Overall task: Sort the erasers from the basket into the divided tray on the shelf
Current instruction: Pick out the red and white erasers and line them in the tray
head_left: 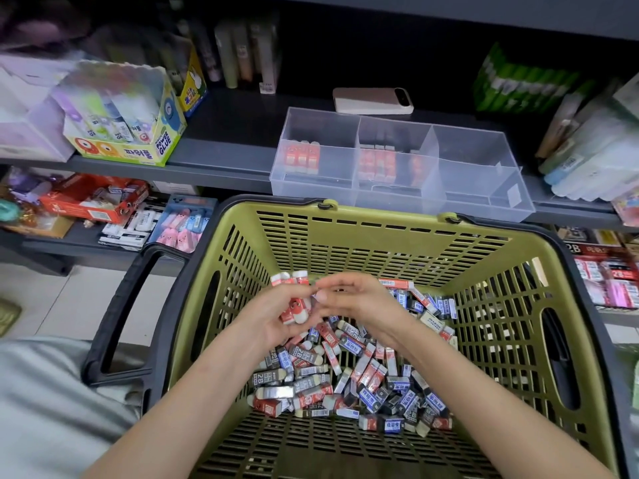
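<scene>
Hands over the basket, below the shelf point(224, 157)
Green basket point(345, 216) carries a heap of loose erasers point(345, 382); divided tray point(484, 188) sits on the shelf. The left grip point(276, 316) curls round a red eraser bunch point(294, 311). The right grip point(359, 299) touches it, hold unclear.

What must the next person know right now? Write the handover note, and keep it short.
Left grip: holds the held erasers, a red bunch, above the basket.
Right grip: curled against that bunch; whether it holds anything is unclear.
Done: sorted erasers, red, stand in the left and middle compartments of the tray.
Left: the mixed pile in the basket.
</scene>
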